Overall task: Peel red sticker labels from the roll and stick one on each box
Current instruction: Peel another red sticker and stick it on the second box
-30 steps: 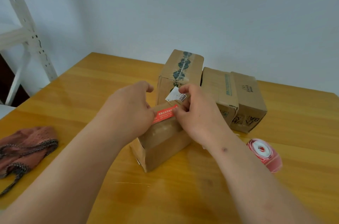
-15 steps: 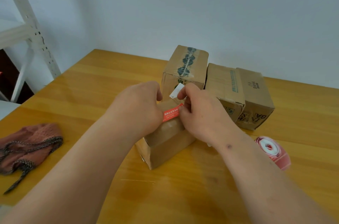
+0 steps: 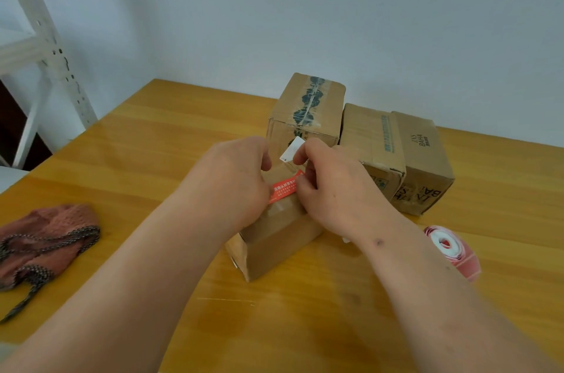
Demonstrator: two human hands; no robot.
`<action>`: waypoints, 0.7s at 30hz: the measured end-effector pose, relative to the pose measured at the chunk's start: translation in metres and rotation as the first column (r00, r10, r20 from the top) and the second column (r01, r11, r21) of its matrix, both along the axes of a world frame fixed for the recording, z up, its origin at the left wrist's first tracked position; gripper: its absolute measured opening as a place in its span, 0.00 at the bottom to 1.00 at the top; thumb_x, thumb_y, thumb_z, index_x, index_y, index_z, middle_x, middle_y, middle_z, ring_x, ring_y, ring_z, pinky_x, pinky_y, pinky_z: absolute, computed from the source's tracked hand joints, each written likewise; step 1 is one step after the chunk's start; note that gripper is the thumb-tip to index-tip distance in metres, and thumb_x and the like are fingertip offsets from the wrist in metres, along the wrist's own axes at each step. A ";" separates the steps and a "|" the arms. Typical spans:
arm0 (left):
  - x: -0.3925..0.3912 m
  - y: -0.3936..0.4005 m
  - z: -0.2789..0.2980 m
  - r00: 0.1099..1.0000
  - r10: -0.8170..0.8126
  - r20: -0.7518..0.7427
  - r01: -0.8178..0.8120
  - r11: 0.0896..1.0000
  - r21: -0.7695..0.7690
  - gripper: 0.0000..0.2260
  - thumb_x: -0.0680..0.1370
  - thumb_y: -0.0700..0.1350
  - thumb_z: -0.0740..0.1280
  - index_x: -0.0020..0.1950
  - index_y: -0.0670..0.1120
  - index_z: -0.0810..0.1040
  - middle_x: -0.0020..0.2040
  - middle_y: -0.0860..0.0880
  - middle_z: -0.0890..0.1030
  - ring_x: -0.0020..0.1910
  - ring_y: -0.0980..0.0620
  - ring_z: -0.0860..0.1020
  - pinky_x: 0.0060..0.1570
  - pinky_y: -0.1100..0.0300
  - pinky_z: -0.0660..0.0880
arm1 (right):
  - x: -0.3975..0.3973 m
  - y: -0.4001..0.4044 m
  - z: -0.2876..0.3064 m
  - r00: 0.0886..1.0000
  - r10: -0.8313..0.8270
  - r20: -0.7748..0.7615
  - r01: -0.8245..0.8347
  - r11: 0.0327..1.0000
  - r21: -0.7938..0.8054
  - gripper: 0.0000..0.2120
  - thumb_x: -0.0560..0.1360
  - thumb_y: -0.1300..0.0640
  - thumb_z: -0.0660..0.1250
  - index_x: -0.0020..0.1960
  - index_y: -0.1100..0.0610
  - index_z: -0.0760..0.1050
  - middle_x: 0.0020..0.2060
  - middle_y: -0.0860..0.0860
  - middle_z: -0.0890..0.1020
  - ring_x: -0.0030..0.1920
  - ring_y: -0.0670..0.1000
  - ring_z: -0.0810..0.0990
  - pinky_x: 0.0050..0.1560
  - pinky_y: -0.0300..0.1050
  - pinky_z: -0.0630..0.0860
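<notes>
Fingers of our right hand pinch a white backing scrap while pressing a red sticker label onto the nearest cardboard box.

Our left hand curls round that box; we see no labels on the three boxes behind, and the sticker roll waits at right.

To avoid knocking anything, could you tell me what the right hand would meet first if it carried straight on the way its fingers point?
Probably the left hand: the right hand points leftward across the near box along the red sticker.
</notes>
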State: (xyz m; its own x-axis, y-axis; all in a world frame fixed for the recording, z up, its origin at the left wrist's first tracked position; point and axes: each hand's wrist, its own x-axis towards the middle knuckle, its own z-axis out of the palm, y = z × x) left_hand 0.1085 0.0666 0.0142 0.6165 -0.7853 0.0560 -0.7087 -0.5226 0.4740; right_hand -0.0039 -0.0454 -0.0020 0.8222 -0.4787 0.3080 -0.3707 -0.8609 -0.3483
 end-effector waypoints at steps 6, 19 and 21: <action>-0.003 -0.002 0.003 0.999 -0.008 0.033 0.007 1.000 0.030 0.08 0.74 0.46 0.71 0.42 0.57 0.73 0.46 0.54 0.79 0.45 0.53 0.76 0.40 0.61 0.71 | 0.001 -0.001 0.001 1.000 0.008 -0.020 -0.009 1.000 -0.025 0.07 0.75 0.57 0.62 0.53 0.50 0.70 0.35 0.42 0.70 0.44 0.49 0.71 0.43 0.45 0.70; -0.007 -0.002 0.003 0.998 -0.031 0.047 0.028 0.998 0.053 0.06 0.76 0.46 0.68 0.44 0.55 0.73 0.47 0.53 0.79 0.48 0.52 0.76 0.43 0.60 0.73 | 0.002 -0.001 0.005 0.999 0.003 -0.039 -0.007 0.996 -0.087 0.11 0.74 0.56 0.64 0.56 0.52 0.70 0.38 0.44 0.72 0.44 0.50 0.72 0.42 0.43 0.70; -0.007 -0.002 0.003 0.999 -0.026 0.048 0.024 0.998 0.056 0.06 0.75 0.46 0.69 0.44 0.56 0.73 0.47 0.53 0.80 0.48 0.52 0.76 0.42 0.60 0.73 | 0.001 -0.004 0.006 0.999 -0.025 -0.023 0.023 0.996 -0.089 0.13 0.74 0.53 0.67 0.57 0.51 0.70 0.40 0.44 0.71 0.45 0.49 0.73 0.43 0.41 0.69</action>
State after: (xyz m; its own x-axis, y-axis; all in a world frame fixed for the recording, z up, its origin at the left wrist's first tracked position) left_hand 0.1014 0.0646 0.0177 0.5942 -0.8033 0.0417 -0.7434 -0.5286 0.4098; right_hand -0.0032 -0.0491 0.0042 0.8185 -0.4699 0.3305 -0.3989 -0.8789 -0.2616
